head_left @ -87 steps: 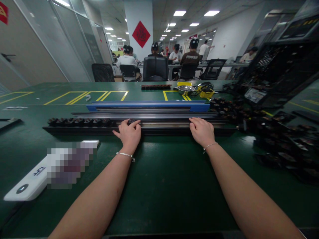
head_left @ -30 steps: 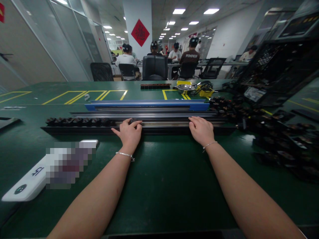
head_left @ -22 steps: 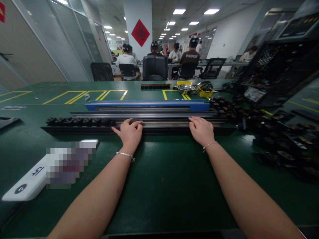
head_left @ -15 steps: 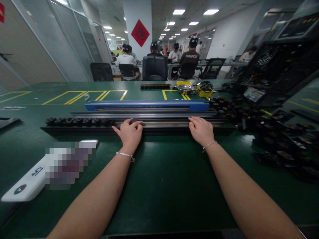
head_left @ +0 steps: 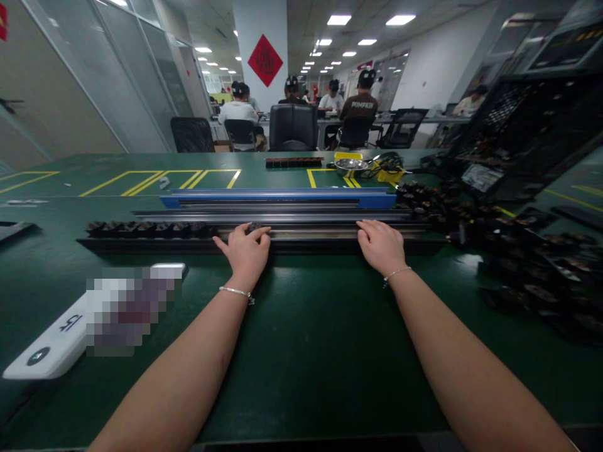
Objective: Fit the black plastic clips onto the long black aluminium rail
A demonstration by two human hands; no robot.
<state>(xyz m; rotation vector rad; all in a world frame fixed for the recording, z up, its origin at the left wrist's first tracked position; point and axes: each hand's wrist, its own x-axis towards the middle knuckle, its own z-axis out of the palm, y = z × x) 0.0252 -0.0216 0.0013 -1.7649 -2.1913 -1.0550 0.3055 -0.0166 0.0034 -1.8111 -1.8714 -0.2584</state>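
My left hand (head_left: 245, 251) rests at the long black rail (head_left: 311, 246), its thumb and forefinger closed around a small black part (head_left: 255, 226). Its little finger sticks out to the left. To the left of this hand, a row of similar black parts (head_left: 146, 230) sits along the rail. Farther right, my right hand (head_left: 382, 245) grips the same rail, fingers bent over it; the fingertips are partly hidden. Behind the rail lie grey metal strips (head_left: 301, 217) and a long blue piece (head_left: 282, 197).
Loose black parts (head_left: 532, 263) are heaped at the right, below a tilted black case (head_left: 522, 138). A white device (head_left: 44, 351) lies at the left front. A metal bowl (head_left: 349, 166) and a dark strip (head_left: 293, 162) stand farther back. People sit beyond the green table (head_left: 301, 351).
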